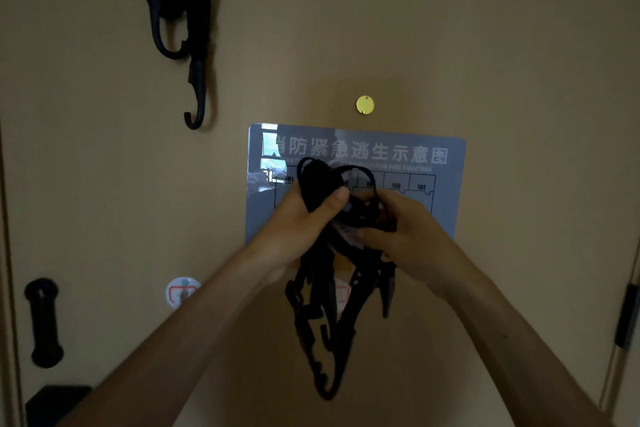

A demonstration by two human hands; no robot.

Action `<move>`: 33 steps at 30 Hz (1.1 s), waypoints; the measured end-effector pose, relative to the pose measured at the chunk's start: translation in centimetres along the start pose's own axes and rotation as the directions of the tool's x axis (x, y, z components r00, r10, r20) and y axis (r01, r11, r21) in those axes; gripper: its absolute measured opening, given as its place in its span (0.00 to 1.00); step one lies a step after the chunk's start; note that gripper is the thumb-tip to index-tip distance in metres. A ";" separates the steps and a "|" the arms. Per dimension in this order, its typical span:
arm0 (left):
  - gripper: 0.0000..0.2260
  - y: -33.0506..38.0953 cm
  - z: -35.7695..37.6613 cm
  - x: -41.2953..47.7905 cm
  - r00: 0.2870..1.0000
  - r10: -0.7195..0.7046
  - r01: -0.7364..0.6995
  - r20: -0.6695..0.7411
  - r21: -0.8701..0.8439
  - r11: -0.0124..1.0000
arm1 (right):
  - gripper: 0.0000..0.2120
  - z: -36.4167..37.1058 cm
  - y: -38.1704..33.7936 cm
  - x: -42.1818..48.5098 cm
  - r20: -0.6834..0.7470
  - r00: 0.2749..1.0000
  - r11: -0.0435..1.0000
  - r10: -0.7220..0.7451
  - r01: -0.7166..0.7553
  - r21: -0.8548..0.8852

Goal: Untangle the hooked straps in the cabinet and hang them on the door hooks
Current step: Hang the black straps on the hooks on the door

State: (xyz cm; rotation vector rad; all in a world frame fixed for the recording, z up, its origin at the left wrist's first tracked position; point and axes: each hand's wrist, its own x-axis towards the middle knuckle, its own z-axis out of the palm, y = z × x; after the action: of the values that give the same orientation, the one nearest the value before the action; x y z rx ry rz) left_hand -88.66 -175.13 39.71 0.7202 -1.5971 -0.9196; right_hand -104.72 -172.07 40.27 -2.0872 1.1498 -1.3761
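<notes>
Dim shot, facing a tan door. Left hand closed around upper part of tangled black strap bundle, thumb pressed across the front, a loop of strap sticking up above the fist. Right hand also gripping the same bundle from the right side, fingers curled into the knot at centre; exact finger placement hard to read in the dark mass. Both hands touching or nearly touching, held in front of a grey fire escape plan sign with Chinese text and a floor plan. Rest of bundle hanging down below the hands, several black plastic hooks visible among loose loops, lowest loop dangling between the forearms. Bundle not on any door hook.

Upper left: separate hooked straps already hanging on the door, top end cut off by frame edge, one black hook end dangling lowest. Round brass disc just above the sign. Black door handle at lower left. Round white sticker with red mark beside left forearm. Hinge at right edge.
</notes>
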 end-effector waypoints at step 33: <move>0.08 3.4 -2.0 1.7 0.996 0.009 -0.012 0.084 0.036 0.999 | 0.14 -3.5 -0.4 1.1 -0.055 0.996 0.991 0.076 -0.069 0.117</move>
State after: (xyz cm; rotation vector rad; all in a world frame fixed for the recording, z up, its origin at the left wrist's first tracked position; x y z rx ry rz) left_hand -87.05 -175.18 43.61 0.7060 -1.6939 -0.9260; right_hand -107.49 -172.32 42.73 -1.9179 1.1307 -1.4439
